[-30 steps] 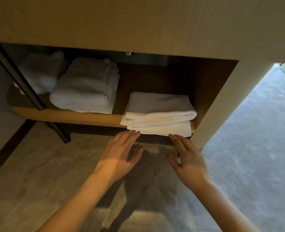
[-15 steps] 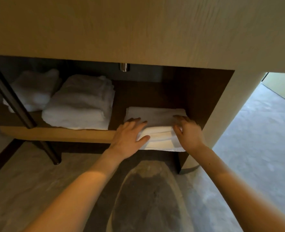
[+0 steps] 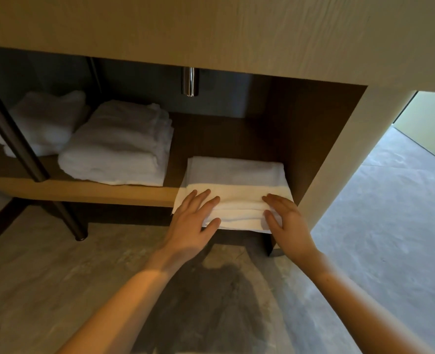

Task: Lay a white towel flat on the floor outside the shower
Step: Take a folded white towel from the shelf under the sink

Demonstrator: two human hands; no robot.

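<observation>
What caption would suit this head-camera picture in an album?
Both hands, left hand and right hand, grip a folded white towel at the shelf edge.

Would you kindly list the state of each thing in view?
Left hand: fingers on the flat towel stack, thumb under its front edge.
Right hand: gripping the stack's right front.
Flat towel stack: folded, overhanging the shelf.
Middle towel pile: folded, untouched.
Far-left towel: rumpled.

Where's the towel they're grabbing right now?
The folded white towel sits at the shelf's right end, overhanging its front edge, with both hands on it.
</observation>
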